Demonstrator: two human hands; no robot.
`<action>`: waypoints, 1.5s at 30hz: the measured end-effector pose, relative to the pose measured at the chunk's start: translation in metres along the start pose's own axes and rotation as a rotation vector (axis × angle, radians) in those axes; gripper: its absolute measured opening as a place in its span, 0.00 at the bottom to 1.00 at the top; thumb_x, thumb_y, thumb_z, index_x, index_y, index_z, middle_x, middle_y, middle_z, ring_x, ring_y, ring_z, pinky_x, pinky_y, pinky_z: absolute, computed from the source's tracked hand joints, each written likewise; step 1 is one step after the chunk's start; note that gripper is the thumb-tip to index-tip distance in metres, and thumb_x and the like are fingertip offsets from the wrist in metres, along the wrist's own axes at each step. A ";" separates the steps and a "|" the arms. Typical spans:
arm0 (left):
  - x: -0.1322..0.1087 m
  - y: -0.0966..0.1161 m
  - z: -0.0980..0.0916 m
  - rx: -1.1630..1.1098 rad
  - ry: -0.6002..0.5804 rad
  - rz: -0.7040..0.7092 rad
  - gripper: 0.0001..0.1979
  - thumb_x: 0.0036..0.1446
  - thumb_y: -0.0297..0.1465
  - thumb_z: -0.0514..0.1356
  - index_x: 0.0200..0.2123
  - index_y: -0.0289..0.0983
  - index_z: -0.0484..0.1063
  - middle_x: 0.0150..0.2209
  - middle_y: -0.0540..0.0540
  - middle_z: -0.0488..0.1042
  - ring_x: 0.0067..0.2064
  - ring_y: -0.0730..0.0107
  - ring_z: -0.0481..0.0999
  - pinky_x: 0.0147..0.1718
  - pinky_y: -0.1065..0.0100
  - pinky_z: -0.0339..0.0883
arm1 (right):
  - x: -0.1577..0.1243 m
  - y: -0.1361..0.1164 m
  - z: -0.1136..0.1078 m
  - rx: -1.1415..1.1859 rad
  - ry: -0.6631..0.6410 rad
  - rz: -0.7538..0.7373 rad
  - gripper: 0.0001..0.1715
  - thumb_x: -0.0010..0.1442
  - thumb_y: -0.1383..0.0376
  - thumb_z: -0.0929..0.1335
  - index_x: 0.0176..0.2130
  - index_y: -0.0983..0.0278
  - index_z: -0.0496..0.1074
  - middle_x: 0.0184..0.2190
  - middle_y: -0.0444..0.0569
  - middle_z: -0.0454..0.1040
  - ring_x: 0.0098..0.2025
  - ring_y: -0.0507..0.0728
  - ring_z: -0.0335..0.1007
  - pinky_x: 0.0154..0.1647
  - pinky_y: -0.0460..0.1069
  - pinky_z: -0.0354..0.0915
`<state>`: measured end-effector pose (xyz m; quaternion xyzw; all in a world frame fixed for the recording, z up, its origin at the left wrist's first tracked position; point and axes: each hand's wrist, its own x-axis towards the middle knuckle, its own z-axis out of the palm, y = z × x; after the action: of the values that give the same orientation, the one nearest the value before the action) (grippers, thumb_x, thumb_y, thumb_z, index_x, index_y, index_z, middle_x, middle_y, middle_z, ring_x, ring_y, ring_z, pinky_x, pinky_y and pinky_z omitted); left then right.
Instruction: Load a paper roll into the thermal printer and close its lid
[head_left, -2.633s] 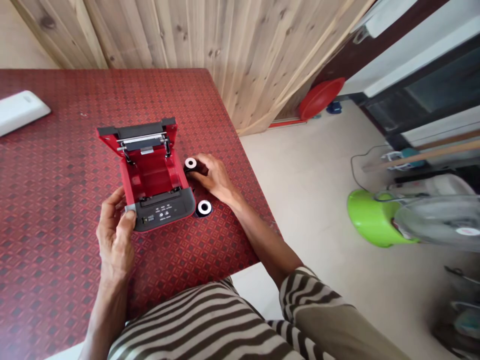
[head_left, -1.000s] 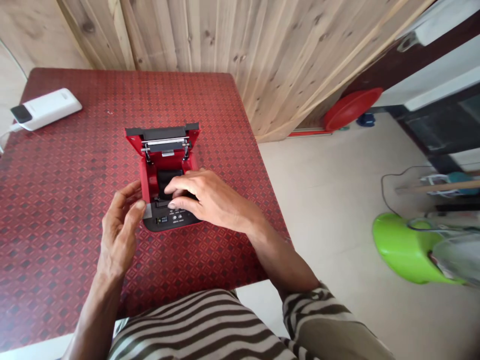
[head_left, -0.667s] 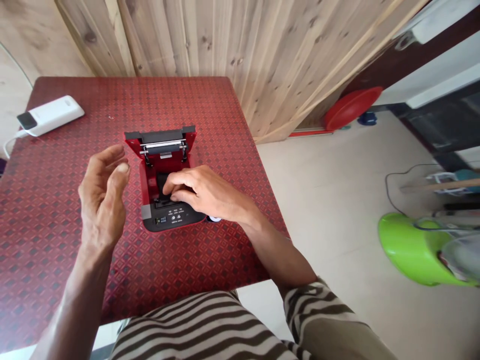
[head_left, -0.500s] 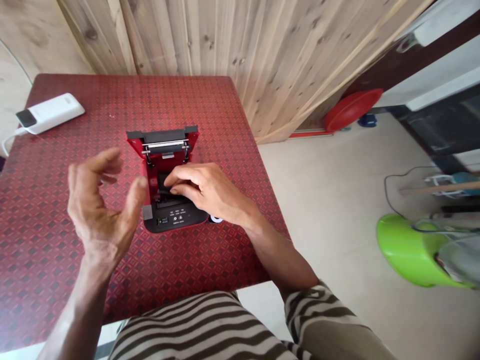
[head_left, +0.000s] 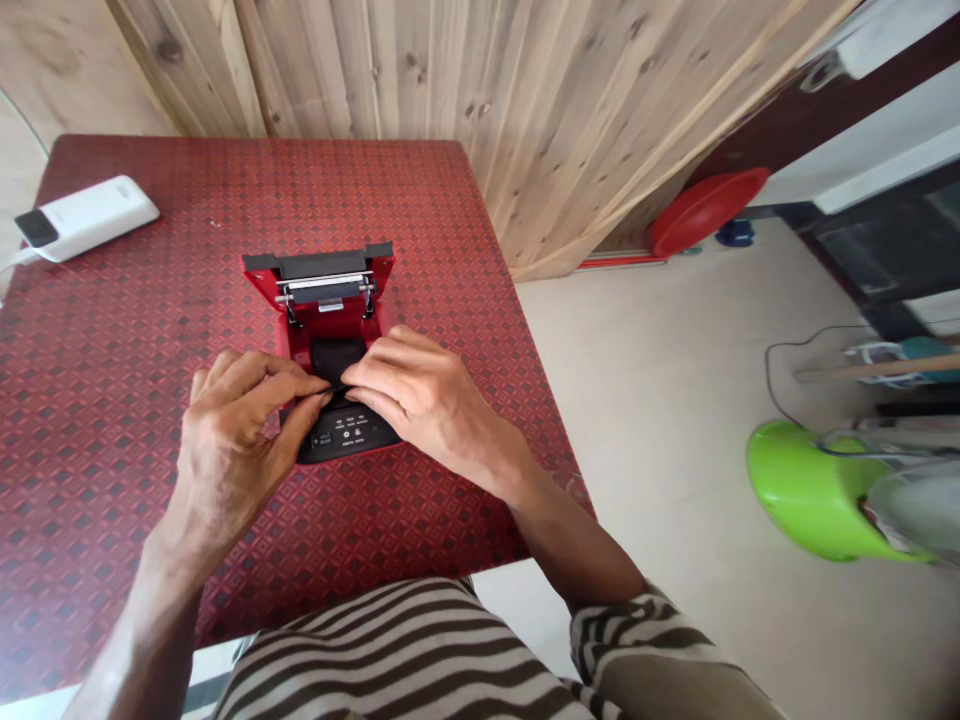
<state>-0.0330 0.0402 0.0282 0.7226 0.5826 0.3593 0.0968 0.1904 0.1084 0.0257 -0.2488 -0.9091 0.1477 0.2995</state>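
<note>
A small red and black printer [head_left: 349,430] sits on the table with its lid [head_left: 322,268] raised at the back, showing a roller and metal bar under it. Over the open compartment, my left hand [head_left: 236,420] pinches one end of a thin black piece [head_left: 337,389]. My right hand [head_left: 427,395] pinches the same piece from the other side, its fingertips close to the left ones. A black block-like part [head_left: 336,358] lies inside the compartment behind the fingers. Fingers hide much of the thin piece and the compartment.
The table [head_left: 420,210] has a red patterned cover. A white power bank [head_left: 97,215] with a cable lies at its far left. Behind stands a wooden plank wall [head_left: 420,70]. On the floor at right are a green plastic tub [head_left: 802,490] and a red basin [head_left: 705,210].
My left hand has come right and down from the air to the printer, its fingers closing in a pinch. My right hand stays at the compartment, pinching. The view has shifted slightly.
</note>
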 end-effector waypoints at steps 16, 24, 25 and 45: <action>0.059 -0.031 0.006 -0.473 0.476 -0.421 0.23 0.62 0.43 0.72 0.54 0.36 0.81 0.49 0.42 0.80 0.49 0.62 0.77 0.46 0.61 0.67 | -0.026 -0.022 0.021 -0.289 0.197 -0.066 0.13 0.78 0.73 0.67 0.44 0.64 0.81 0.41 0.47 0.84 0.43 0.56 0.74 0.42 0.52 0.67; 0.080 -0.029 0.011 -0.898 0.183 -0.735 0.16 0.55 0.31 0.66 0.48 0.35 0.78 0.54 0.39 0.79 0.54 0.60 0.77 0.48 0.63 0.69 | -0.032 -0.028 0.023 -0.307 0.199 -0.057 0.11 0.76 0.73 0.69 0.46 0.63 0.81 0.44 0.50 0.85 0.46 0.57 0.76 0.47 0.54 0.72; 0.070 -0.025 0.010 -0.885 0.167 -0.745 0.20 0.54 0.30 0.66 0.51 0.35 0.78 0.60 0.39 0.78 0.61 0.57 0.75 0.55 0.61 0.69 | -0.033 -0.029 0.023 -0.303 0.220 -0.053 0.10 0.75 0.74 0.69 0.46 0.63 0.82 0.46 0.51 0.86 0.48 0.58 0.77 0.49 0.54 0.74; -0.014 -0.012 0.026 -0.942 0.056 -0.746 0.31 0.59 0.39 0.74 0.65 0.43 0.79 0.62 0.41 0.83 0.63 0.46 0.83 0.61 0.50 0.78 | -0.036 -0.036 0.025 -0.120 0.226 0.091 0.13 0.76 0.74 0.69 0.54 0.63 0.79 0.57 0.56 0.87 0.64 0.61 0.83 0.64 0.59 0.80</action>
<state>-0.0271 0.0385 -0.0027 0.3390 0.5772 0.5396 0.5106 0.1867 0.0557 0.0046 -0.3224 -0.8645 0.0777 0.3778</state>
